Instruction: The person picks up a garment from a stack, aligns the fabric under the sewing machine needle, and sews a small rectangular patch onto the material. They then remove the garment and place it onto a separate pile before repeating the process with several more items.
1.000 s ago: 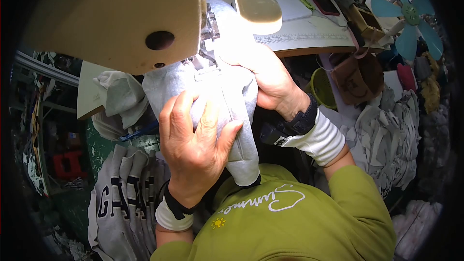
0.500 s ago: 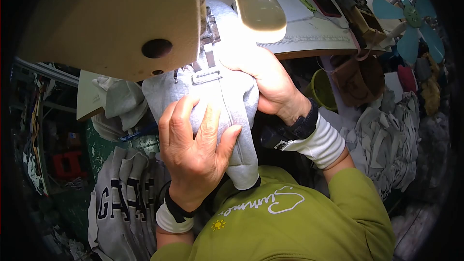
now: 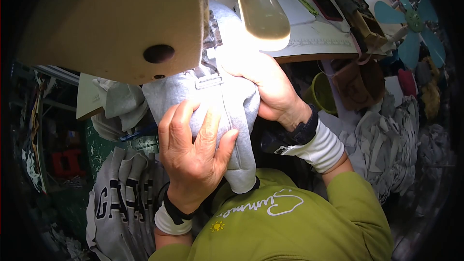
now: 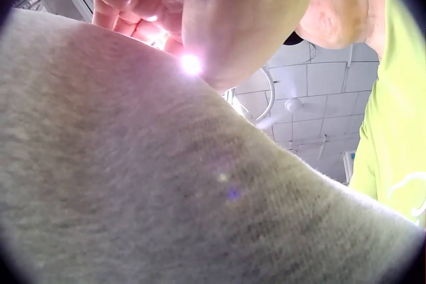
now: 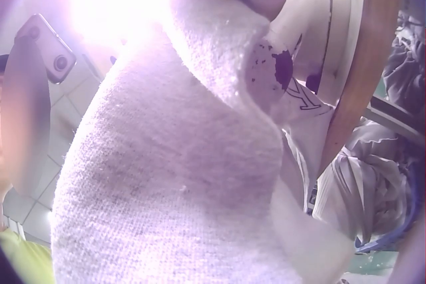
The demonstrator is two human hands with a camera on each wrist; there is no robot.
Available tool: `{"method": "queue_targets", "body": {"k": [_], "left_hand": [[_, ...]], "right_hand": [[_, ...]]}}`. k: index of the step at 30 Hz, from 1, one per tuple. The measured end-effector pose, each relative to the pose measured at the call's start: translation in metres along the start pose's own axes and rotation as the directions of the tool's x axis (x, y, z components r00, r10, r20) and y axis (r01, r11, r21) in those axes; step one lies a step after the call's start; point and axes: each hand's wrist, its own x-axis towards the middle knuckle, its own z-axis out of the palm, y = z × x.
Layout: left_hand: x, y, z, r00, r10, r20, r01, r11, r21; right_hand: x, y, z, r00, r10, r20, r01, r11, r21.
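Under the head of a sewing machine (image 3: 116, 24) lies a grey knit garment (image 3: 169, 92), with a narrow black-edged end hanging toward my lap. A small rectangular stitched outline (image 3: 209, 82) shows on it, right at the metal presser foot. My left hand (image 3: 193, 154) rests on the near part of the garment, fingers spread and lightly bent. To the right of the foot, my right hand (image 3: 275, 87) holds the garment's side edge, thumb on top and the other fingers mostly hidden. Grey cloth (image 5: 166, 164) fills much of the right wrist view, and of the left wrist view (image 4: 133, 151).
A bright lamp (image 3: 263, 12) glares beside the machine. On the tabletop (image 3: 314, 50) lie a phone (image 3: 323, 2) and papers; a fan (image 3: 413, 21) stands at far right. Grey pieces (image 3: 386, 145) are heaped at right, lettered ones (image 3: 123, 188) at lower left.
The presser foot stood higher half a second ago and is now lower, at the stitched outline. The head view has shifted slightly; both hands keep nearly the same place on the garment.
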Motion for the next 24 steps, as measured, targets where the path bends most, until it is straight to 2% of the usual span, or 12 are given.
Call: {"method": "queue_targets", "body": {"k": [5, 7, 10, 12, 14, 17, 18, 20, 21, 22, 23, 24], "left_hand": [[-0.002, -0.002, -0.002, 1.0, -0.007, -0.001, 0.007, 1.0, 0.002], [-0.005, -0.007, -0.006, 1.0, -0.015, 0.005, 0.015, 1.0, 0.022], [-0.008, -0.013, -0.01, 1.0, -0.015, 0.002, 0.015, 1.0, 0.012], [-0.008, -0.014, -0.009, 1.0, 0.002, 0.0, -0.002, 1.0, -0.007], [-0.009, -0.016, -0.006, 0.999, -0.003, -0.046, 0.0, 0.998, -0.059], [-0.024, -0.024, 0.002, 0.982, -0.097, -0.163, 0.057, 0.971, -0.233], [-0.033, -0.027, 0.001, 0.98, -0.099, -0.174, 0.059, 0.974, -0.22], [-0.05, -0.031, 0.0, 0.925, -0.342, -0.168, 0.214, 0.831, -0.513], [-0.059, -0.035, 0.007, 0.842, -0.519, -0.146, 0.33, 0.711, -0.621], [-0.068, -0.041, 0.015, 0.752, -0.655, -0.074, 0.411, 0.554, -0.724], [-0.078, -0.056, 0.021, 0.658, -0.746, 0.103, 0.553, 0.386, -0.738], [-0.083, -0.07, 0.032, 0.552, -0.757, 0.349, 0.527, -0.008, -0.85]], "right_hand": [[-0.004, 0.0, 0.005, 1.0, -0.006, 0.007, 0.006, 1.0, -0.003], [-0.005, 0.002, 0.005, 0.999, -0.033, 0.006, 0.034, 0.996, -0.079], [-0.007, 0.004, 0.003, 0.999, -0.038, 0.02, 0.039, 0.998, -0.055], [-0.008, 0.007, 0.002, 0.997, -0.069, -0.047, 0.067, 0.997, -0.048], [-0.011, 0.005, -0.001, 0.998, 0.011, -0.06, -0.015, 0.998, -0.057], [-0.013, 0.006, 0.01, 0.997, 0.059, -0.04, -0.061, 0.997, -0.053], [-0.013, 0.005, 0.011, 0.998, 0.051, -0.033, -0.053, 0.997, -0.062], [-0.013, 0.006, 0.001, 1.0, 0.015, 0.014, -0.013, 0.993, -0.116], [-0.014, 0.007, -0.002, 1.0, 0.003, 0.005, -0.003, 0.993, -0.117], [-0.016, 0.012, -0.006, 0.993, -0.08, 0.089, 0.085, 0.995, -0.052], [-0.015, 0.019, -0.016, 0.983, -0.125, 0.137, 0.133, 0.99, -0.055], [-0.015, 0.022, -0.013, 0.967, -0.207, 0.15, 0.214, 0.976, -0.033]]}}
